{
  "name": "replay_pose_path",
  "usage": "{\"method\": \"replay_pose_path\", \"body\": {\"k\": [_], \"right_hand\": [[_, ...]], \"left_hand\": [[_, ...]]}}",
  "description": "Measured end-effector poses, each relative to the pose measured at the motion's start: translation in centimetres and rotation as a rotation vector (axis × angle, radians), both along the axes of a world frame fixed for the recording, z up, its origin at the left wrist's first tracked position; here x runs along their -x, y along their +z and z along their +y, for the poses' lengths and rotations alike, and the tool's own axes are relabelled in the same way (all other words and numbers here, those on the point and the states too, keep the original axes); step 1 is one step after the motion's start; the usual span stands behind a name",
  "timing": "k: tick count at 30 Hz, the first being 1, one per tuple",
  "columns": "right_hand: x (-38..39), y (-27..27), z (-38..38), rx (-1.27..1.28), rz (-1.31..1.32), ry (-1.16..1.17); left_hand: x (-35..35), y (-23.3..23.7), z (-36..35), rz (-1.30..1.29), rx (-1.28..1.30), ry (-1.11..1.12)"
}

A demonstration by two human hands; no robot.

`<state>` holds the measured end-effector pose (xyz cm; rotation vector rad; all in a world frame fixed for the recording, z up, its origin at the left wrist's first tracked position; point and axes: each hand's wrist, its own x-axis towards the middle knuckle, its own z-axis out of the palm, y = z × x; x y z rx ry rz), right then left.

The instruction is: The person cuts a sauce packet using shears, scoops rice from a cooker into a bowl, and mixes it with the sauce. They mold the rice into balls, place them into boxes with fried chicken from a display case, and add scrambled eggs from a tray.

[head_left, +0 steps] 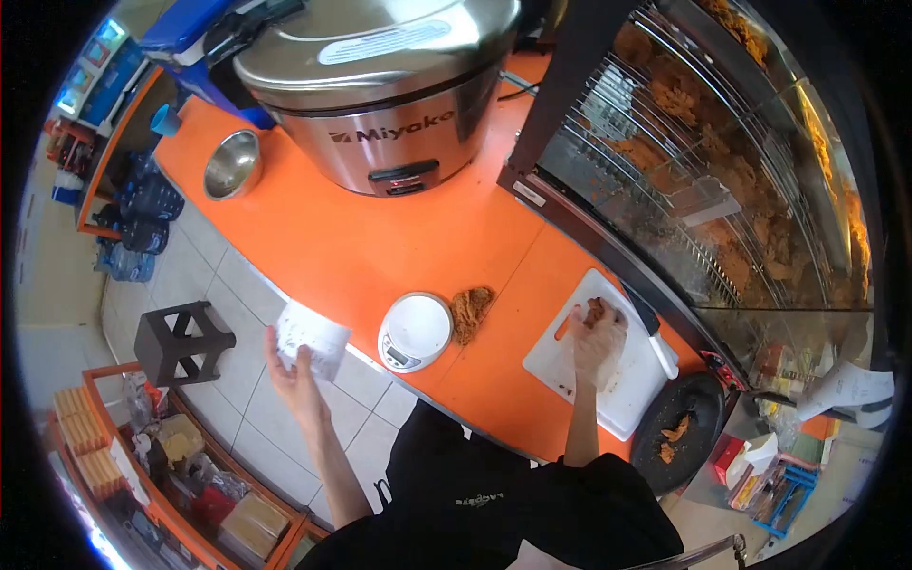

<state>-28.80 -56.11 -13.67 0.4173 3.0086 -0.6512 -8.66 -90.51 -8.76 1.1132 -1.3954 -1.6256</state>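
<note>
My left hand is held out over the tiled floor, off the counter's edge, gripping a white sheet of paper. My right hand rests on the white cutting board and closes on a piece of fried chicken. Another fried piece lies on the orange counter beside a small white scale. A knife with a white handle lies along the board's far side.
A large steel Miyako rice cooker and a steel bowl stand at the counter's back. A glass display case holds fried chicken. A black pan with crumbs sits right of the board. A black stool stands on the floor.
</note>
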Motion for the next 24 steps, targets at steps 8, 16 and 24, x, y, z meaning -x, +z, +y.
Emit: {"method": "replay_pose_path", "body": {"k": [8,16,24], "right_hand": [[-4.6,-0.2,-12.8,0.042,-0.241,0.604],[-1.2,-5.7,-10.3,0.496,-0.267,0.540],[3.7,13.3,-7.6,2.010,-0.189,0.102]], "left_hand": [[1.8,-0.7,-1.3,-0.004,-0.023,-0.080],[4.7,-1.2,-0.3,0.003,0.015,-0.175],[8.2,0.5,1.1,0.080,-0.089,-0.187]]}}
